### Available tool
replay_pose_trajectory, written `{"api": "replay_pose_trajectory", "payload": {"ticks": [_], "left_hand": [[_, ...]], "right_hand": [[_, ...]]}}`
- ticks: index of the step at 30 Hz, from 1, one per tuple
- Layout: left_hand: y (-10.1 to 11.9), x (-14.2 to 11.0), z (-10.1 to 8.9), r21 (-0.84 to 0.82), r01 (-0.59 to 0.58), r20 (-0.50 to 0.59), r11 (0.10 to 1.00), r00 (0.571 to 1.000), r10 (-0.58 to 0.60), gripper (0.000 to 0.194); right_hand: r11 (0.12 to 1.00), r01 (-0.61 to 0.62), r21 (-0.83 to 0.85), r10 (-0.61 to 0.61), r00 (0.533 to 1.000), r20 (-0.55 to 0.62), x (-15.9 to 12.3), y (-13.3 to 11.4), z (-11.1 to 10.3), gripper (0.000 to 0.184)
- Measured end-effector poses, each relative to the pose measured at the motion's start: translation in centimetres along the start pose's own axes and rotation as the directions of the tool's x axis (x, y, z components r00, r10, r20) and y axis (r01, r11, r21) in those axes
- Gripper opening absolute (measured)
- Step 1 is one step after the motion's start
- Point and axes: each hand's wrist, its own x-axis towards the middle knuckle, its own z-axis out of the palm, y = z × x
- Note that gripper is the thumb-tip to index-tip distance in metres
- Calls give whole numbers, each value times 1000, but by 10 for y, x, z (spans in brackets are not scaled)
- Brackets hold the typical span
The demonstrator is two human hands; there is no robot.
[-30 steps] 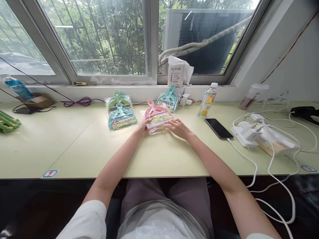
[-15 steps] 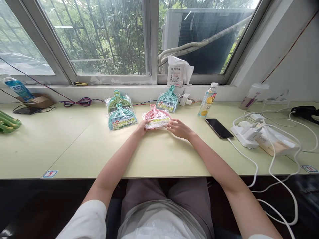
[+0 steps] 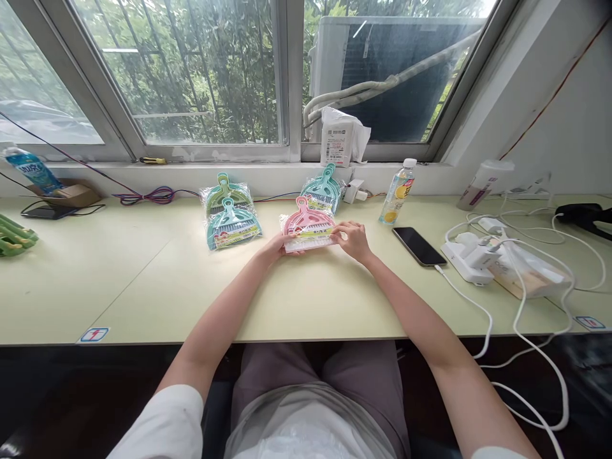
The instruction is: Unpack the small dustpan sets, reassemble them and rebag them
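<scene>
A pink dustpan and brush set [image 3: 308, 220] in clear plastic wrap is held over the table, its handle pointing to the window. My left hand [image 3: 276, 246] grips its lower left corner, fingers partly hidden beneath it. At the right edge, my right hand [image 3: 351, 240] pinches the wrap or the set with bent fingers. To the left lie a teal dustpan set [image 3: 232, 227] and, behind it, a green dustpan set [image 3: 224, 196], both wrapped. Just behind the pink one lies another teal set [image 3: 322, 191], wrapped too.
A drink bottle [image 3: 398, 192] and a phone [image 3: 419, 247] are on the right, beside a power strip [image 3: 471, 261] with looping white cables. A tissue pack [image 3: 340, 140] stands on the sill. Coiled wires [image 3: 150, 196] lie at the back left of the table [image 3: 157, 287].
The pink set has moved slightly right and is turned a little. My right hand has shifted right along its edge, its fingers now more bent.
</scene>
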Motion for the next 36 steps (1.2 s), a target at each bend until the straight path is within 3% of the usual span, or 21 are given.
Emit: {"api": "replay_pose_trajectory", "payload": {"ticks": [5,7,10,14,16,18,21,24,29,32,34,36], "left_hand": [[2,-7,10,10,-72,38,997,997,71,71],[2,-7,11,16,-79,39,997,996,78,72],[1,-6,10,45,-72,31,996,997,71,74],[1,-4,10,101,-54,-6,993,998,54,70],[4,-6,9,131,-34,0,991,999,35,70],[8,-10,9,175,-52,31,983,998,47,75],[8,-15,12,318,-132,28,939,991,129,72],[1,-10,16,419,-183,-82,890,968,237,79],[-4,-6,19,386,-134,-276,913,927,253,47],[2,-35,8,593,-162,-233,789,903,361,44],[6,-68,-10,779,-214,-90,589,892,443,48],[9,-102,-38,896,-197,15,397,909,417,69]], "right_hand": [[967,-55,247,91,986,-137,-2,2,15,12],[933,-77,352,134,981,-140,-2,3,19,12],[857,-205,473,267,961,-69,-2,7,24,26],[649,-457,608,481,866,138,-3,19,33,74],[552,-520,652,488,835,252,-3,25,38,76],[494,-526,693,493,825,275,-3,28,41,69],[458,-518,722,549,804,229,-4,28,41,67],[462,-517,720,574,794,202,-4,24,38,70],[493,-465,735,528,832,172,0,10,29,80],[462,-441,769,403,877,261,0,-5,27,70],[422,-453,785,307,886,347,-2,-16,28,60],[397,-483,780,268,874,405,-4,-27,31,55]]}}
